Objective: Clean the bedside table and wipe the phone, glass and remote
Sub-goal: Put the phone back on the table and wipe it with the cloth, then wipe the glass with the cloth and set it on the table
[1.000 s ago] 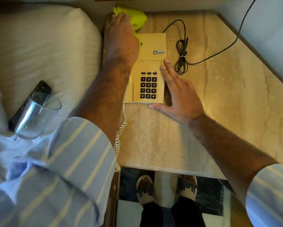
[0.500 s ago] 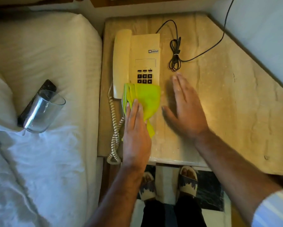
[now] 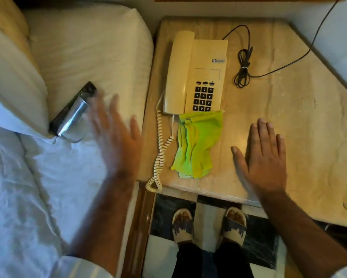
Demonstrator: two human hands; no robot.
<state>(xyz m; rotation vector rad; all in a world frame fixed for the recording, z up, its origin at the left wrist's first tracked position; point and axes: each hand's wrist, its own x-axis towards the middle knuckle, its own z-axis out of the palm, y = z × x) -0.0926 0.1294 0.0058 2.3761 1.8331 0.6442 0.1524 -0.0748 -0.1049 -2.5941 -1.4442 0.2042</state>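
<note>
Phone (image 3: 196, 77) on table (image 3: 301, 121), cloth (image 3: 198, 145) loose below it; glass (image 3: 74, 121) and remote (image 3: 84, 93) on bed at left, seemingly unwiped; left hand (image 3: 116, 137) and right hand (image 3: 262, 155) open, empty.

Left hand (image 3: 116, 141): off the cloth half a second ago — now open and blurred over the bed, by the glass (image 3: 74, 119) at 9 o'clock.
Cloth (image 3: 196, 145): released, off the keypad, crumpled at the phone's (image 3: 196, 77) 6 o'clock edge.
Right hand (image 3: 262, 157): slid toward 4 o'clock, away from the phone.
</note>
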